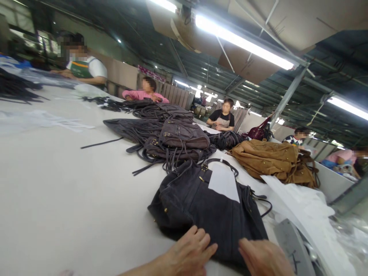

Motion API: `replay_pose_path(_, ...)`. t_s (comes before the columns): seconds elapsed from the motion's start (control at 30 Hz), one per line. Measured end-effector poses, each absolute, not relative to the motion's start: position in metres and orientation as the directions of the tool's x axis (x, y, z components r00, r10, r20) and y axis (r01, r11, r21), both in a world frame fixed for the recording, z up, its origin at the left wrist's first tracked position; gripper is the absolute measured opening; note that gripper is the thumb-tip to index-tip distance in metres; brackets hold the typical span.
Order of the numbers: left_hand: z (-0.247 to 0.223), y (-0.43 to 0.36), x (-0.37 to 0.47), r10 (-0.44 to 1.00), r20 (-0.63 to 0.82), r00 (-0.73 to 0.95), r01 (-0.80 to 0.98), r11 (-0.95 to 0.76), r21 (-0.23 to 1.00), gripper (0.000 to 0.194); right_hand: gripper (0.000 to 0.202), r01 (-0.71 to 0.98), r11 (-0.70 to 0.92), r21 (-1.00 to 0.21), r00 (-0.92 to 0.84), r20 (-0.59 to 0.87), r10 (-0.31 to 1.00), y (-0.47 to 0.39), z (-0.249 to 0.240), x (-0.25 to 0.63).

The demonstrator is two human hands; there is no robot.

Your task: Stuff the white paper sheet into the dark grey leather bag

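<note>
White surface [57,199] runs across a big workshop w/ strip lights overhead. Nearest to you: your left hand [188,255] lies flat, fingers spread apart, tips touching the near edge of the dark suede bag [201,211]. Your right hand [264,258] is also flat and loose on that edge, clamped on nothing. Bag lies flat w/ a white paper slip [224,182] on top. Right of it, white sheets [301,207]. Further back, pile of dark bags [172,140] w/ straps, then tan bag [273,159]. Beyond, several people sit along the far side.
</note>
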State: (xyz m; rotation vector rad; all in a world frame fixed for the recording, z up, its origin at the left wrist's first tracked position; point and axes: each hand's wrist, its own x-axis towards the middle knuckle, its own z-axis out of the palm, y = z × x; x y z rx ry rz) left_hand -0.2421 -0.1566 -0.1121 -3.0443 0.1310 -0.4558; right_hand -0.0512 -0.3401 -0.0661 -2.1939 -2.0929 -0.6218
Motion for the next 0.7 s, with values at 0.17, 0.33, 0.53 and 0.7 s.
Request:
replay_pose_path(0.17,-0.119,-0.158,-0.241,-0.099,0.351,0.931,-0.07,-0.993,-0.094,0.046,0.039,0.945,0.069,-0.318,0.106,0.503,0.858,-0.261,-0.07,-0.097)
replay_pose_path(0.33,-0.087,-0.136,-0.264,-0.212,0.381,0.9,-0.23,-0.973,0.001,0.007,0.064,0.911,0.359,-0.203,-0.208,0.525,0.825,-0.239,-0.161,-0.073)
replay_pose_path(0.53,-0.047,-0.067,-0.328,0.453,0.459,0.765,0.24,-0.861,0.449,0.05,0.082,0.898,0.433,-0.081,-0.37,0.394,0.841,-0.227,-0.179,-0.055)
replay_pose_path(0.7,-0.055,-0.034,-0.355,0.685,0.146,0.714,0.442,-0.602,0.665,0.031,0.083,0.917,0.391,-0.073,-0.322,0.441,0.838,-0.233,-0.186,-0.053)
